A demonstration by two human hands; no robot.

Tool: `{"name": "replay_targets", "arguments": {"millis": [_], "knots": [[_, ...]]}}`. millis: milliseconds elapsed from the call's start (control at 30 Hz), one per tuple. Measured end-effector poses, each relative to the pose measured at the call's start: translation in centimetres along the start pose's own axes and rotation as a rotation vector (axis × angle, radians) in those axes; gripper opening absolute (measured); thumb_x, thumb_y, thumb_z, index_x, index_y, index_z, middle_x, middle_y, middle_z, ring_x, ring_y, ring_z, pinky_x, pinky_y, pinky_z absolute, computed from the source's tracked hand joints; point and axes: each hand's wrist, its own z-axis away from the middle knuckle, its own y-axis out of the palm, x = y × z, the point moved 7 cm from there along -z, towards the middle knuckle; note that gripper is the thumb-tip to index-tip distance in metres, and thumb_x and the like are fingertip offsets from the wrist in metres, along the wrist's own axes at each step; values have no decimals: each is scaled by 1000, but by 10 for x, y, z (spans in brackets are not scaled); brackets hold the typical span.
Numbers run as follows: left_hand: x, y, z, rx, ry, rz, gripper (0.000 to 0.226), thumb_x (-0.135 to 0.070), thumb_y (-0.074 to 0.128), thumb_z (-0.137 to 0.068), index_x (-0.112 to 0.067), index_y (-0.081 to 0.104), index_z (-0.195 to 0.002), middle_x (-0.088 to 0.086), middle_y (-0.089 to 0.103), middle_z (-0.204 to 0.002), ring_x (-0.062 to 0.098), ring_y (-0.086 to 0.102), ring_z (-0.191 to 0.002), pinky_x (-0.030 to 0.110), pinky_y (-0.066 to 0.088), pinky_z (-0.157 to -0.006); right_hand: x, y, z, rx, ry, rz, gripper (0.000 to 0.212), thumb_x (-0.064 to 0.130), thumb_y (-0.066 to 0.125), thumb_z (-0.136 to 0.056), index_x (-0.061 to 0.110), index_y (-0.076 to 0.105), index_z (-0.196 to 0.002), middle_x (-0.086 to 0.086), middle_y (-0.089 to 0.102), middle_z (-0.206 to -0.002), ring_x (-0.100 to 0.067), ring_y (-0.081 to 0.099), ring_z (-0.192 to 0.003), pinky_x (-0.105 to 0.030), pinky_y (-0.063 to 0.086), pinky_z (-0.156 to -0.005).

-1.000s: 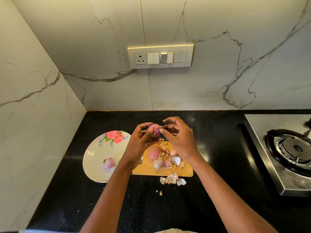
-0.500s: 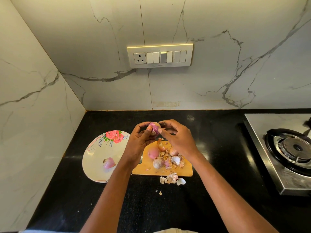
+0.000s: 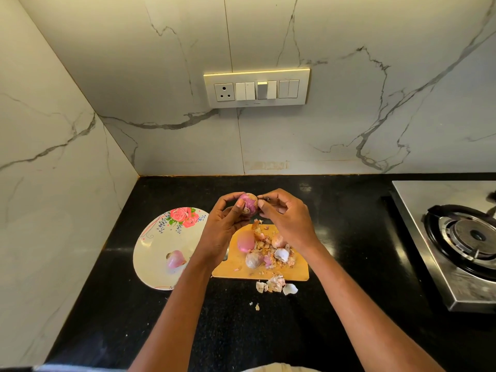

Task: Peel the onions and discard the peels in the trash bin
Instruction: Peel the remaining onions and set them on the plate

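My left hand (image 3: 224, 226) grips a small purple onion (image 3: 248, 204) above the wooden cutting board (image 3: 281, 273). My right hand (image 3: 285, 218) pinches a bit of skin at the onion's right side. On the board lie a peeled pink onion (image 3: 245, 241), two unpeeled onions (image 3: 253, 259) and a heap of dry peels (image 3: 279, 252). More peels (image 3: 276, 284) lie on the black counter just in front of the board. One peeled onion (image 3: 175, 258) sits on the flowered white plate (image 3: 155, 242) at the left. No trash bin is in view.
The black counter (image 3: 268, 331) runs into a marble wall corner at the back left. A steel gas stove (image 3: 456, 237) stands at the right edge. A switch panel (image 3: 256, 88) is on the back wall.
Both hands have lifted the onion slightly away from me, and my right fingers have shifted to pinch skin at its upper right side.
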Motion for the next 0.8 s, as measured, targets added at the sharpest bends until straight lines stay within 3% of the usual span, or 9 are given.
{"name": "replay_targets", "arguments": {"millis": [100,167,300,500,600,700,800], "knots": [[-1,0,-1,-4,8,-5,40,-31,59,-94,-18,58,-132,6,69,-125,22,68,-115,32,57,-95,7,3,1,18,-16,22,22,28,76,-90,15,71,-106,7,75,-99,-3,71,-95,-21,58,-84],[0,2,-1,3,6,2,38,-29,58,-96,-16,58,-132,6,69,-125,21,69,-114,30,57,-93,8,2,2,1,-32,28,21,28,76,-89,13,72,-104,7,74,-97,-1,71,-92,-18,57,-81],[5,1,-1,7,-12,25,31,-21,54,-102,-15,58,-132,6,69,-125,23,69,-114,28,58,-90,4,1,2,1,-52,41,16,21,76,-91,11,73,-102,5,75,-96,-6,72,-92,-22,58,-82],[6,2,0,18,-29,68,41,-31,57,-95,-16,58,-133,7,69,-126,25,68,-114,30,57,-92,-3,-3,3,-38,-11,13,9,8,70,-93,12,74,-100,7,75,-91,-11,74,-90,-37,62,-86],[5,1,0,12,-23,59,41,-32,58,-94,-17,58,-132,6,69,-125,25,68,-114,30,57,-92,-3,0,2,4,20,-57,13,15,70,-95,14,73,-108,2,75,-99,-13,73,-97,-38,62,-86],[4,1,0,4,-15,60,40,-32,59,-93,-19,59,-131,8,68,-127,24,67,-115,33,57,-96,3,2,3,38,14,-47,24,27,74,-92,17,72,-113,5,75,-106,-7,71,-101,-27,59,-88],[3,3,0,6,-7,48,39,-31,59,-93,-19,59,-130,8,68,-126,23,68,-115,33,57,-96,5,0,4,10,-9,-28,25,25,76,-90,14,72,-112,6,75,-104,-3,71,-97,-17,57,-79]]}}
